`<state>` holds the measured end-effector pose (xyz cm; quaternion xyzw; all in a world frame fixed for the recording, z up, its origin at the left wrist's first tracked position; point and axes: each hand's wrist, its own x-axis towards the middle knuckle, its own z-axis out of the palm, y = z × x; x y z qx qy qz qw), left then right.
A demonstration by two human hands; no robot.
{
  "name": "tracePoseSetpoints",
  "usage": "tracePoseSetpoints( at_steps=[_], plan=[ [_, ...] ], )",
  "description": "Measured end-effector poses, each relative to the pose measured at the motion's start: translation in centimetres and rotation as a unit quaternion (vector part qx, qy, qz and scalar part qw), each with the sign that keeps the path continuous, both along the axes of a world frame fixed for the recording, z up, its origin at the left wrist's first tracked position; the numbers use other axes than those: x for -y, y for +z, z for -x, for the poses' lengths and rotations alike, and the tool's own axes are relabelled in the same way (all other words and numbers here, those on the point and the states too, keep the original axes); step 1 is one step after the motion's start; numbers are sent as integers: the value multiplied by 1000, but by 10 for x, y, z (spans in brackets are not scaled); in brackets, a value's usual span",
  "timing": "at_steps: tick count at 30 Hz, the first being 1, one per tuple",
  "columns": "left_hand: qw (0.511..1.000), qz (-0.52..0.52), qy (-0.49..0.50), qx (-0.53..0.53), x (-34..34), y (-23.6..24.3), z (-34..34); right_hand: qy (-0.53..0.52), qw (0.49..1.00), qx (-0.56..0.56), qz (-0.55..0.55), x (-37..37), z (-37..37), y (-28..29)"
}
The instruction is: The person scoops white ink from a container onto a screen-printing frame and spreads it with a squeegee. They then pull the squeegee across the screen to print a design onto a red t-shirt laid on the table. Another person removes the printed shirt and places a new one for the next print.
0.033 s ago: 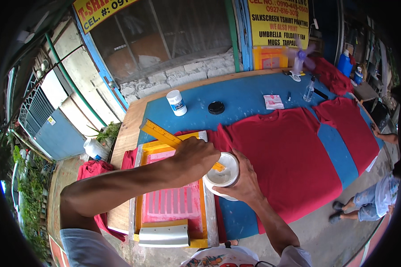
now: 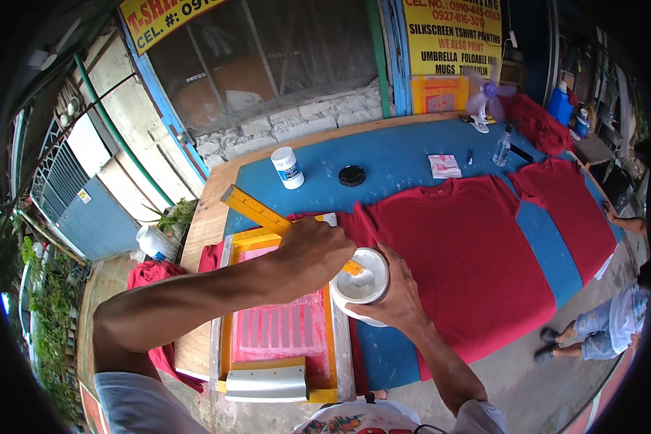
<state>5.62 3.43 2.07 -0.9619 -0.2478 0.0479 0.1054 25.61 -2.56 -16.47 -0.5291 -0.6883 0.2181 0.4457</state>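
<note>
Left hand (image 2: 317, 248) clenches flat yellow ruler (image 2: 254, 210); right hand (image 2: 398, 298) cups round white tub (image 2: 349, 294), mid-frame; slack hold could tip it.

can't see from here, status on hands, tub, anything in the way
Left hand gripping yellow ruler, tip inside white tub. Right hand holding tub. Left forearm covers part of screen frame.

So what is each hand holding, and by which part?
Left hand holds the yellow ruler partway along its length; right hand holds the white tub by its right side.
</note>
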Motion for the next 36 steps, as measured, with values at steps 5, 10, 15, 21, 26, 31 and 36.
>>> tracePoseSetpoints(
  at_steps=[5, 10, 15, 21, 26, 31, 36],
  plan=[
    [997, -65, 10, -37, 21, 53, 17, -6, 1000, 6, -24, -2, -2, 0],
    [991, -104, 25, -80, 50, 92, 14, 2, 1000, 5, -26, -2, -1, -4],
    [993, -55, 15, -99, 63, 99, 6, 6, 1000, 7, -30, -1, 0, -2],
    [989, 104, 35, -103, 27, 63, -6, 0, 1000, 3, -28, 1, -2, -3],
    [989, 130, 50, -40, 11, 9, -19, -8, 1000, -19, -10, 1, -2, -5],
    [987, 127, 100, -8, 6, 14, -13, -5, 1000, -8, -24, 3, -1, -3],
    [969, 114, 215, -36, 13, 73, 7, -3, 1000, -12, -15, 0, 1, -1]
  ],
)
